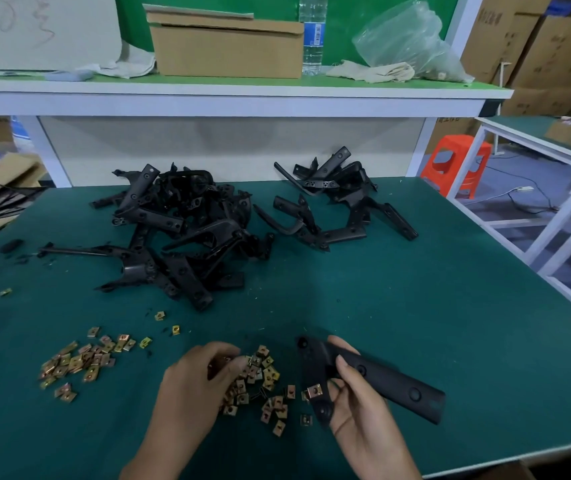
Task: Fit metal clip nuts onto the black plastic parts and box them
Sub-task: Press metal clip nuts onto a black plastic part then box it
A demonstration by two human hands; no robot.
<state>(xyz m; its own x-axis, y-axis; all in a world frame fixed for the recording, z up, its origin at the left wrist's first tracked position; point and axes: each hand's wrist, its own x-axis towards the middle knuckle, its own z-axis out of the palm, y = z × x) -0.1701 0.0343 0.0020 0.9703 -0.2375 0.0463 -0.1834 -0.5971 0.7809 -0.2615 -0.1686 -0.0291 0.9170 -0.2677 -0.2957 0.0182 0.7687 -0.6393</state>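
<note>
My right hand (pixel 357 407) holds a black part (pixel 391 382) just above the desk (pixel 450 323), near its front edge. My thumb lies over the top of it and my fingers (pixel 341 344) curl round from behind.

The part is matte black plastic. It has a long flat arm with two round sunken holes, pointing toward the right front corner, and a rounded, forked end toward my left hand. One brass-coloured clip nut (pixel 314 392) sits on the lower prong, a small square with a hole in its middle.

My left hand (pixel 190 382) rests on a loose heap of nuts (pixel 263 375) just beside the part. Its fingers are curled down into the heap, and I cannot tell whether they pinch one.

A second heap (pixel 79 362) lies toward the left front. A large pile of parts (pixel 180 233) and a small pile (pixel 339 202) lie toward the back edge.
</note>
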